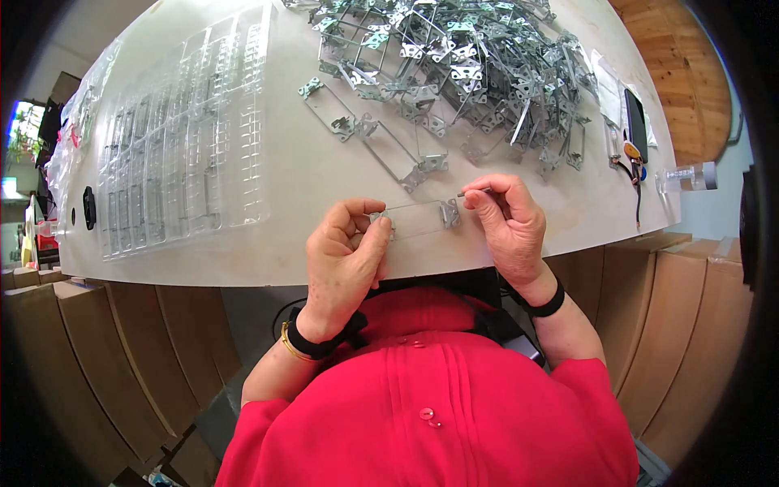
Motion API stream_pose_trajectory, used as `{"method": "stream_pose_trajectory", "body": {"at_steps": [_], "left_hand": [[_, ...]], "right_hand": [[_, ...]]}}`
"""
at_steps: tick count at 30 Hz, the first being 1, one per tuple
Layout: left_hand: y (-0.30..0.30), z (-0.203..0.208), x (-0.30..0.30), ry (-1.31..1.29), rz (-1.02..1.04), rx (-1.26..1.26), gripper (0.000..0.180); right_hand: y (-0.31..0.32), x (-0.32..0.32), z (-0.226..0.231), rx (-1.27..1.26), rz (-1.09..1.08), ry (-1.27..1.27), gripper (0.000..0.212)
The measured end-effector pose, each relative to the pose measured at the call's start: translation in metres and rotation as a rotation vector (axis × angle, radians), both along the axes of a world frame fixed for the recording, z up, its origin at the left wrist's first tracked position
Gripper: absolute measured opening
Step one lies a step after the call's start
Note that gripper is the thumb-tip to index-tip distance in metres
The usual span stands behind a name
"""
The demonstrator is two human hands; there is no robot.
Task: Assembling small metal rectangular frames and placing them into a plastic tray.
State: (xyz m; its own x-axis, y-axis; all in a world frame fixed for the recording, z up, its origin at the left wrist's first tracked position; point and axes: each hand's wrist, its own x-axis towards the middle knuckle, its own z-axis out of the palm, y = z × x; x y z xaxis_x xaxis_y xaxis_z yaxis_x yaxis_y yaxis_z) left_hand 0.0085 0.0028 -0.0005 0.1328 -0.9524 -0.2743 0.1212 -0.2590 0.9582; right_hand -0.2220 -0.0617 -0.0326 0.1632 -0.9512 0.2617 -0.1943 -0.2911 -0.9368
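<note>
1. Clear plastic tray (253, 122): thin, glossy, moulded into rows of narrow compartments.
2. Left hand (347, 247): thumb and fingertips pinched on the metal frame's left end.
3. Metal frame (449, 214), one, above the table's near edge between both hands: two slender rods, two notched end plates.
4. Pile of metal frames (487, 69): angular, shiny, too tangled to count.
5. Right hand (515, 227): thumb and forefinger narrowly gripping one small dark slender piece (465, 194).

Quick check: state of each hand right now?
Left hand: closed, holding a metal bracket frame by its left end.
Right hand: closed, pinching a thin dark piece, too small to identify.
</note>
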Motion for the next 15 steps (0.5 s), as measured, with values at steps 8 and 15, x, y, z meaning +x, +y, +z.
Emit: {"method": "stream_pose_trajectory", "body": {"at_steps": [8,15], "left_hand": [[0.003,-0.006,-0.004,-0.003,0.037,-0.041,0.029],[0.004,-0.01,-0.005,-0.012,0.043,-0.058,0.033]], "right_hand": [[0.001,0.0,0.004,-0.014,0.013,0.119,0.011],[0.003,0.0,0.006,-0.057,-0.001,0.192,0.011]]}}
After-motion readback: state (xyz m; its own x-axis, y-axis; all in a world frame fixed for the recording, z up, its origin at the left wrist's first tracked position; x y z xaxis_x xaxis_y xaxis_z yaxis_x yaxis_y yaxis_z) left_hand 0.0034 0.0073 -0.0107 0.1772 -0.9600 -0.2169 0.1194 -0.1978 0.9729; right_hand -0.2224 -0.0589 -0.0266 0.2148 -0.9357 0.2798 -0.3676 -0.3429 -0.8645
